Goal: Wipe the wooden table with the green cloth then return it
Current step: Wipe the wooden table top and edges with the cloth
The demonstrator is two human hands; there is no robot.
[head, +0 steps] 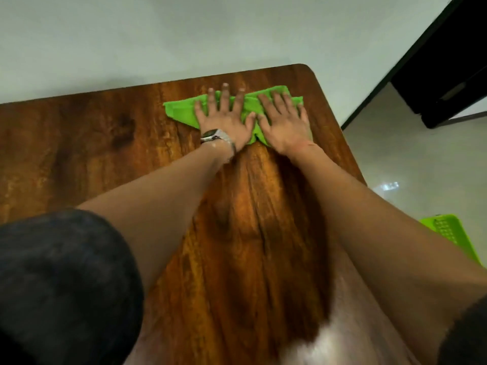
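The green cloth (181,111) lies spread on the wooden table (79,143) near its far right corner. My left hand (224,119), with a watch on its wrist, presses flat on the cloth's middle with fingers spread. My right hand (284,122) presses flat on the cloth's right part, thumb beside the left thumb. Both palms cover much of the cloth; its left corner and far right edge show. Neither hand grips the cloth.
The table's far edge meets a pale wall (184,35). Its right edge drops to a light floor (421,167). A green perforated basket (448,233) sits on the floor at the right. A dark door frame (448,61) stands at the far right.
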